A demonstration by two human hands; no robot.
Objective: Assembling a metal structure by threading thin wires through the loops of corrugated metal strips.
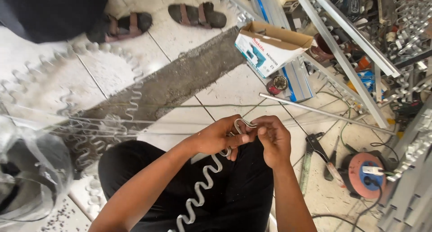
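Your left hand (pixel 216 137) and right hand (pixel 272 140) each close a tight grip on the top loop of the zigzag metal spring (pixel 204 185), which runs down over your lap, well below the cardboard box (pixel 270 50).

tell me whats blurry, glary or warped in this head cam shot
Head view: the hands, left and right, and the zigzag metal spring are fairly sharp; the clear plastic sheet at the left smears and catches glare; the white floor tiles at upper left look washed out in even daylight; wide-lens distortion bends the metal rails toward the edges.
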